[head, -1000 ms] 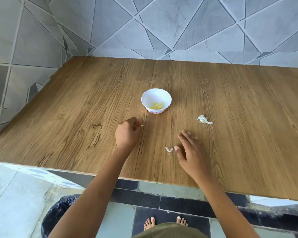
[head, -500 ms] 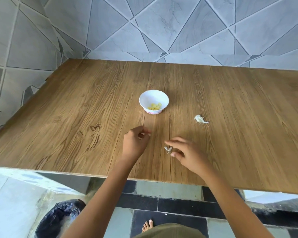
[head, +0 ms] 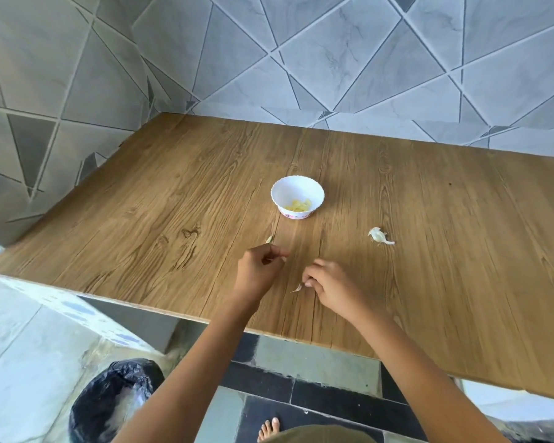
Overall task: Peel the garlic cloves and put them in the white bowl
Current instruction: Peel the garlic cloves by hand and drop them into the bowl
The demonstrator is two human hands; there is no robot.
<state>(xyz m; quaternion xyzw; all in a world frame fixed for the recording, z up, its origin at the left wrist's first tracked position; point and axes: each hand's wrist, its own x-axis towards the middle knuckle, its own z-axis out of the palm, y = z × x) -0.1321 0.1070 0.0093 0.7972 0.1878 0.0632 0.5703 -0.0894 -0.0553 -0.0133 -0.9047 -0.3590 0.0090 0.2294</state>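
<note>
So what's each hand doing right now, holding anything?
Left hand: fingers curled round a pale bit, clove or peel unclear.
Right hand: pinching a garlic piece.

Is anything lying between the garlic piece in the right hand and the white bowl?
Nothing visible: only bare table lies between garlic piece and white bowl; the left hand is just left of that path.

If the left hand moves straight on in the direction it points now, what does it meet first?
Probably the white bowl, ahead on the table. A small pale scrap by the fingertips of the left hand is nearer, but may be in its grip.
</note>
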